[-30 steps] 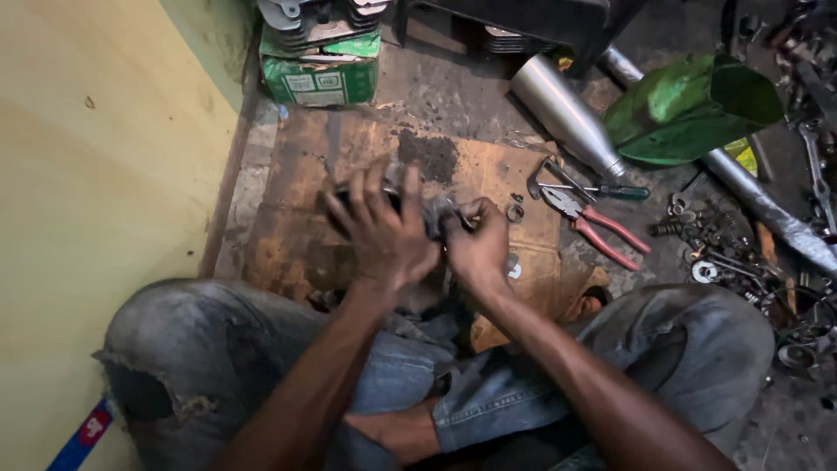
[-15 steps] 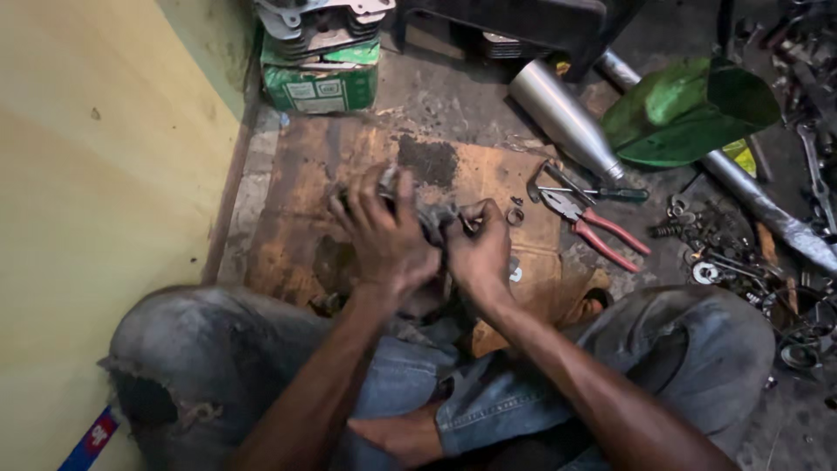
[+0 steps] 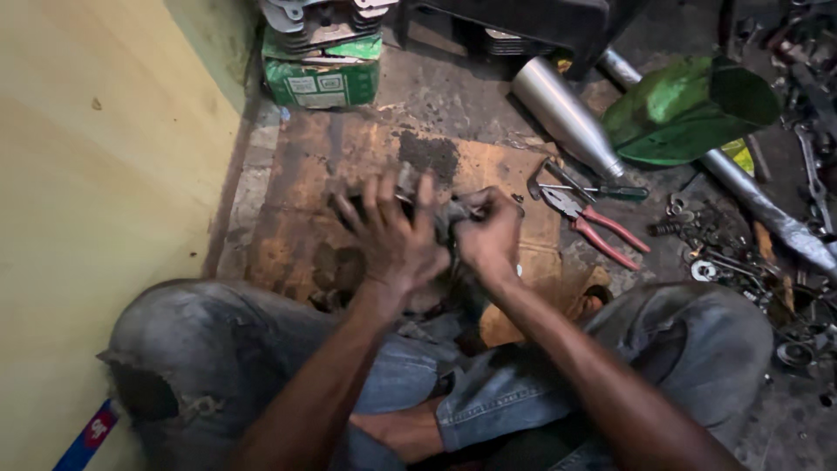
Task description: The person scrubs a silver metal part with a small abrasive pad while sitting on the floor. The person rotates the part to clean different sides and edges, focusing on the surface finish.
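Observation:
I sit cross-legged in worn jeans on a stained cardboard sheet (image 3: 349, 166). My left hand (image 3: 392, 235) is spread over a dark greasy metal part (image 3: 440, 222), its fingers wrapped across the top. My right hand (image 3: 490, 234) presses against the same part from the right, fingers curled around a thin metal tool whose tip pokes out towards the left. The part is mostly hidden under both hands.
Red-handled pliers (image 3: 593, 225) and another hand tool (image 3: 602, 190) lie right of my hands. A chrome exhaust pipe (image 3: 562, 113), a green panel (image 3: 684, 109), loose nuts and washers (image 3: 715, 253), a green box (image 3: 323, 83) and a yellow wall (image 3: 96, 174) surround me.
Both hands stay clamped on the part and have shifted slightly. My left fingers have spread wider across it.

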